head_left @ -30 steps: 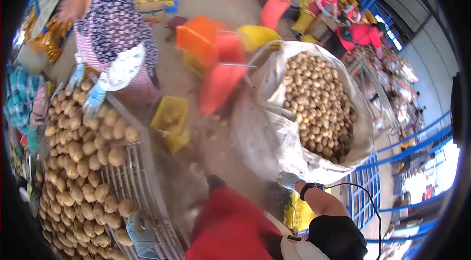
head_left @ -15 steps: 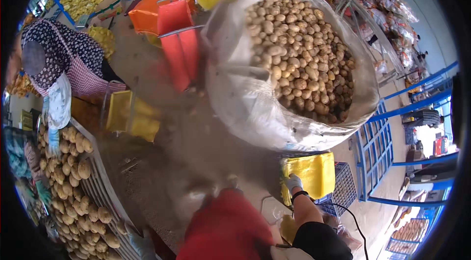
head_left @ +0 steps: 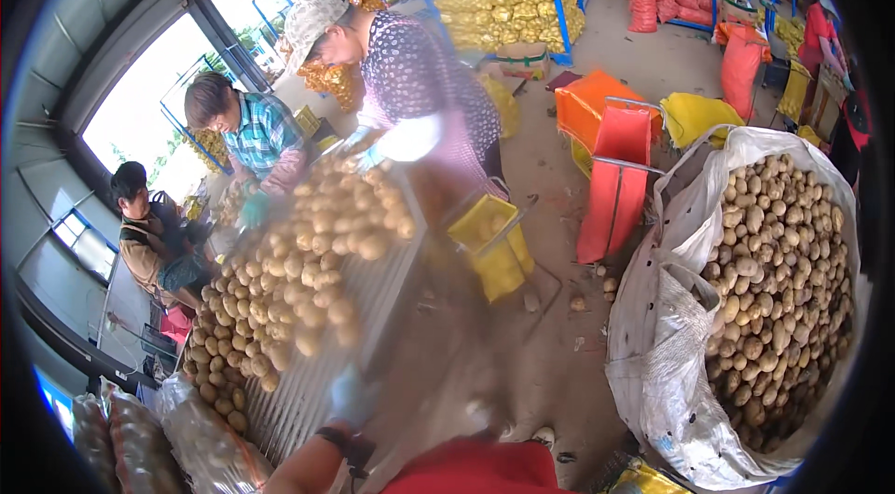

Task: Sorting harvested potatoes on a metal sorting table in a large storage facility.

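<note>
Filled clear plastic sacks (head_left: 205, 433) stand at the lower left. Beyond them, a co-worker in a brown top (head_left: 144, 247) sits close to a co-worker in a plaid shirt (head_left: 266, 135), whose gloved hand is at the side of the potatoes (head_left: 270, 294). These potatoes lie heaped along a slatted metal counter (head_left: 291, 405), whose near right part shows bare slats.

The left hand (head_left: 351, 398), in a blue glove with a dark band at the wrist, is beside the counter's near right edge, below the heap. It is blurred, so I cannot tell whether its grip is apart or together; the right hand is out of view, its grip likewise unknown.

A co-worker in a floral top (head_left: 419, 75) leans over the heap's far end, gloves at the potatoes. Farther right come a yellow bag on a metal frame (head_left: 494, 247), an orange bag (head_left: 597, 107), a red bag (head_left: 615, 186) and a large white bulk bag (head_left: 662, 373) full of potatoes.
</note>
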The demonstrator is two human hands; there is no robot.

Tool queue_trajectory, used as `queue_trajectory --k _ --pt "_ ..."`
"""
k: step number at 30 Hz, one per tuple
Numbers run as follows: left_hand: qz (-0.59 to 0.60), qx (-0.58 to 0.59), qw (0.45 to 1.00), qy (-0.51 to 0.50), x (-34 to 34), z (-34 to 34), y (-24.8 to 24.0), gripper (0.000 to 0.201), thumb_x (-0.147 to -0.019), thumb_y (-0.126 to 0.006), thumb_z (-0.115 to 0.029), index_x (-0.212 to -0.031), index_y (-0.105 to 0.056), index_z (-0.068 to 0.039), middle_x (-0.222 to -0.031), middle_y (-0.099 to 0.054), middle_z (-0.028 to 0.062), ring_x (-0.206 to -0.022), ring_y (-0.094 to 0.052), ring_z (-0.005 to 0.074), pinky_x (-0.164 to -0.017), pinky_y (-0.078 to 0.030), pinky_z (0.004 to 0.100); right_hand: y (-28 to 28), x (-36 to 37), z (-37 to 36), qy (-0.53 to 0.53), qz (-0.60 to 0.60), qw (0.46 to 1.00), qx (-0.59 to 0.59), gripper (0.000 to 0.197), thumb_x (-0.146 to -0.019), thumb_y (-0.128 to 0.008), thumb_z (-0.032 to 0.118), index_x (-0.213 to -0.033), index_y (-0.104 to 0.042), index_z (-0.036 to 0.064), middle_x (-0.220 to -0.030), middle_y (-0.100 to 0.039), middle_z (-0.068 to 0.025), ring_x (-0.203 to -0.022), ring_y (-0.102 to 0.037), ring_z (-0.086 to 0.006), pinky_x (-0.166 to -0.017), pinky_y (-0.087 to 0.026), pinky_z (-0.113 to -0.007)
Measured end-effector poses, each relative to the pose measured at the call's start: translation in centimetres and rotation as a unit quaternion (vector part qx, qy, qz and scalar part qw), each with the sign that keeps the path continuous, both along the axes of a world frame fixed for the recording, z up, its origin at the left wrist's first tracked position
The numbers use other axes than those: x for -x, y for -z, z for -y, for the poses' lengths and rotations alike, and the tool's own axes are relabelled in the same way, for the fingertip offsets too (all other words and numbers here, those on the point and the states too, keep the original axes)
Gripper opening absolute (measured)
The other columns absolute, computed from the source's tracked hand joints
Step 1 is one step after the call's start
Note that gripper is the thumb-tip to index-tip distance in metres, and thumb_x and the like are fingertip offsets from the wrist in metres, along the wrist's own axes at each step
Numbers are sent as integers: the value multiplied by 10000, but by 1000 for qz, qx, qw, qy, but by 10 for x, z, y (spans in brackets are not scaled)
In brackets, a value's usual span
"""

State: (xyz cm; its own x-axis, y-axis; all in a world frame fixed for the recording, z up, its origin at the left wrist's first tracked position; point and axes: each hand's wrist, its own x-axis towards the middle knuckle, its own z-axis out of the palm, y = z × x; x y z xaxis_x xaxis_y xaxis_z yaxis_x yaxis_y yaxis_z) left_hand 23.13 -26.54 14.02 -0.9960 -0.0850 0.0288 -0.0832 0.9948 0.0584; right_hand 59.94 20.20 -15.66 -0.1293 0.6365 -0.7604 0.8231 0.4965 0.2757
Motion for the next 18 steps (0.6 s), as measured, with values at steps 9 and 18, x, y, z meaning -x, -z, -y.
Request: queue_trajectory --k 9,18 --pt "-7 -18 997 -72 -2 -2 16 626 -724 -753 -362 -1210 -553 -22 -1063 -664 210 -988 -633 378 -855 -488 472 -23 8 -52 144 -182 972 -32 424 -890 -623 398 -1178 -636 87 -1124 -682 -166 -1028 -654 -287 -847 -510 -420" --pt "6 -12 998 -60 -6 -13 5 626 -731 -737 -334 -1235 -538 -21 -1089 -658 188 -1009 -620 362 -866 -479 461 -53 -32 -108 377 -407 830 -51 518 -885 -643 438 -1271 -577 98 -1166 -654 -191 -1052 -626 -313 -900 -484 -447"
